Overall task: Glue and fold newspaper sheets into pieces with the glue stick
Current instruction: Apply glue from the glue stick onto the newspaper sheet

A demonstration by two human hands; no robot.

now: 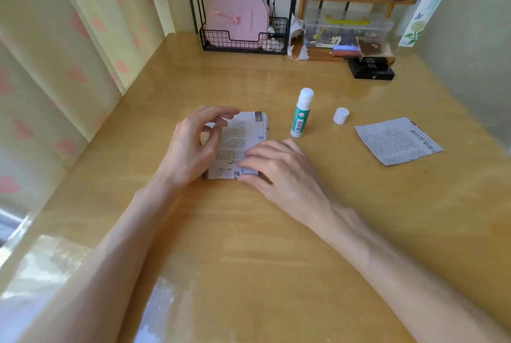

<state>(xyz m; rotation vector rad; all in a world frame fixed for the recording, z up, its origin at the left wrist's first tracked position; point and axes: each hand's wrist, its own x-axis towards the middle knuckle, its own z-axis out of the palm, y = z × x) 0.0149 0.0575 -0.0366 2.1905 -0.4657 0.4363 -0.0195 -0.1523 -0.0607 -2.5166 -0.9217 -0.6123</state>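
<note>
Yellow-brown wooden desk [276, 232] with a folded newspaper stack [240, 135] at its centre. The top sheet carries small Chinese print, and 1 large character, "随", is readable at its 6 o'clock edge. The right grip [279, 168] is released, with flat fingers pressing the stack's 5 o'clock corner. The left grip [193, 143] arches over the 9 o'clock edge with its fingers curled; whether it pinches paper cannot be told. At 2 o'clock from the stack stands the uncapped glue stick [301, 113]; its green label is too small to read. Its white cap [341, 115] lies at 3 o'clock from it, apart. Further toward 3 o'clock lies 1 loose newspaper piece [398, 140]. At 12 o'clock, a wire basket [243, 41] holds a pink case [237, 19]. At 1 o'clock are a clear box [348, 27] and a bottle [423, 11].
</note>
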